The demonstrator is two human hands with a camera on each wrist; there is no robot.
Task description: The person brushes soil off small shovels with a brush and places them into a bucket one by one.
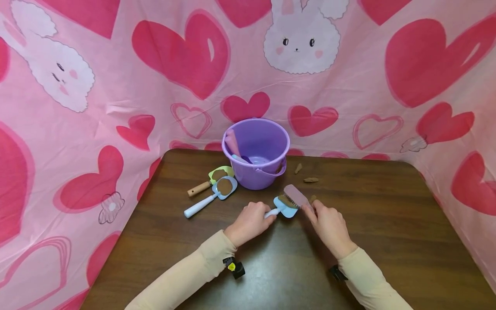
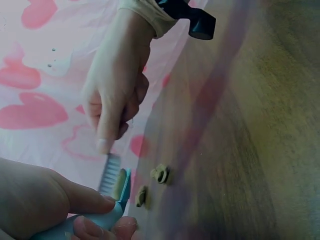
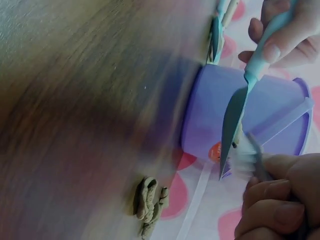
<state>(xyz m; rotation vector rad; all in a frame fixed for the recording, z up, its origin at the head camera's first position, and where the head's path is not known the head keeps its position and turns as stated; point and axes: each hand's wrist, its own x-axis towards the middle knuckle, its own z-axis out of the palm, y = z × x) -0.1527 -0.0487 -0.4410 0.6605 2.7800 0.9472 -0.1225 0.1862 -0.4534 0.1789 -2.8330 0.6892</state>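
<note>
My left hand (image 1: pixel 252 221) grips the pale handle of a small light-blue toy shovel (image 1: pixel 288 212), whose blade carries brown clay-like material. My right hand (image 1: pixel 329 226) holds a pink brush (image 1: pixel 294 193), its bristles against the brown material on the blade. In the left wrist view the thumb of the left hand (image 2: pixel 35 202) lies along the shovel handle. From the right wrist, the shovel blade (image 3: pixel 234 127) appears edge-on above the table, with the blurred brush bristles (image 3: pixel 242 162) beside it.
A purple bucket (image 1: pixel 253 178) stands at the back, holding a pink item (image 1: pixel 232 142). Left of it lie a green shovel with a wooden handle (image 1: pixel 199 188) and a blue shovel with a white handle (image 1: pixel 199 206), brown material on both. Brown pieces (image 1: pixel 311 180) lie right of the bucket.
</note>
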